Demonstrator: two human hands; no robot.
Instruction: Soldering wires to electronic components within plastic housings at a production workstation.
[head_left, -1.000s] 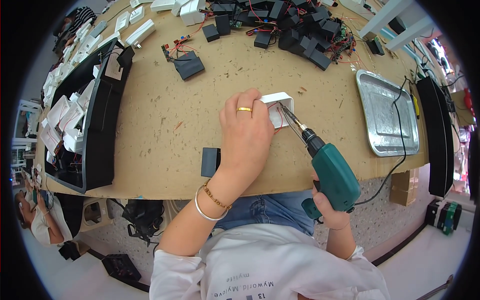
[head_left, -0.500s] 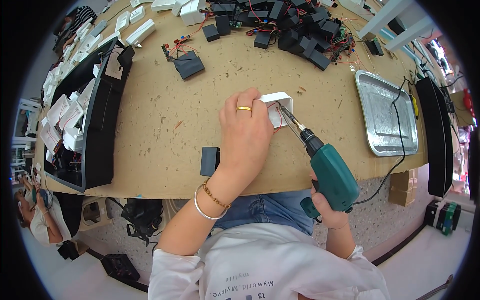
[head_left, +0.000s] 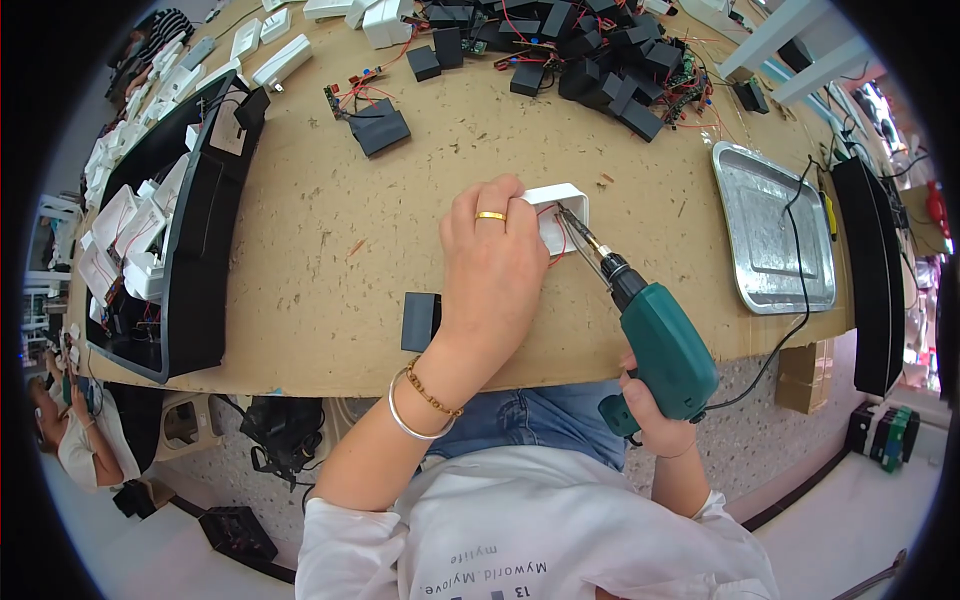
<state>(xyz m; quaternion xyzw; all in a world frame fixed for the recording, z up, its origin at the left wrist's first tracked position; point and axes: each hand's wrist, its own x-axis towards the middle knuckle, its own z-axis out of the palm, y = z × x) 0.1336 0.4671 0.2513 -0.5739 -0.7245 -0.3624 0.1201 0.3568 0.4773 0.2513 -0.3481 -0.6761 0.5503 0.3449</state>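
My left hand (head_left: 492, 265) is closed on a white plastic housing (head_left: 572, 192), pressing it against the table. The housing lies with its hollow side showing, and thin red wires (head_left: 556, 258) run in and out of it. My right hand (head_left: 655, 420) grips the handle of a green corded soldering gun (head_left: 668, 350). Its metal tip, with a thin tube alongside, reaches into the housing among the wires. The exact contact point is too small to make out. A black rectangular block (head_left: 420, 322) lies beside my left wrist.
A black bin (head_left: 190, 260) of white housings stands at left. Black blocks (head_left: 600, 75) with wires and circuit boards pile up at the back; one wired block (head_left: 378, 128) lies apart. A metal tray (head_left: 740, 240) sits at right, crossed by a cord. Another person (head_left: 90, 430) is at far left.
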